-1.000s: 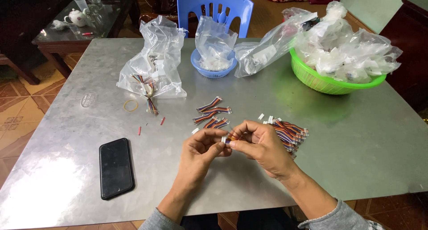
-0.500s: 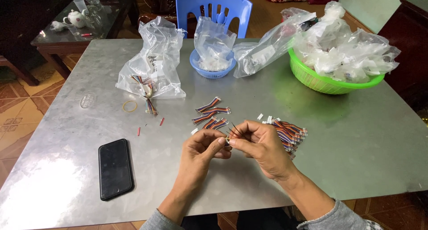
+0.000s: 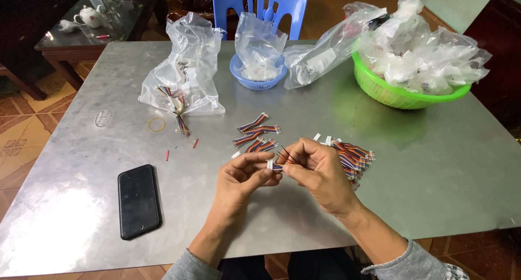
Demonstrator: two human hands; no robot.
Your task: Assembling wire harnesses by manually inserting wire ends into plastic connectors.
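Observation:
Over the near part of a grey metal table point(image 3: 412, 166), my left hand point(image 3: 244, 177) pinches a small white connector point(image 3: 269, 164) between thumb and fingers. My right hand point(image 3: 317, 171) grips the short multicoloured ribbon cable point(image 3: 278, 166) that meets that connector, with thin dark wire ends sticking up near its fingertips. Both hands touch at the piece. Just behind them lie a few loose ribbon cables point(image 3: 258, 136), and a larger pile of the same cables point(image 3: 355, 156) lies behind my right hand.
A black phone point(image 3: 138, 199) lies face up at the left. Farther back are a clear plastic bag with cables point(image 3: 182, 76), a rubber band point(image 3: 156, 124), a blue bowl holding a bag point(image 3: 258, 68), a green basket of bagged parts point(image 3: 412, 92) and a blue chair point(image 3: 259, 5).
The hands have stayed in the same spot; the fingers shifted slightly on the connector and cable. Nothing else on the table moved.

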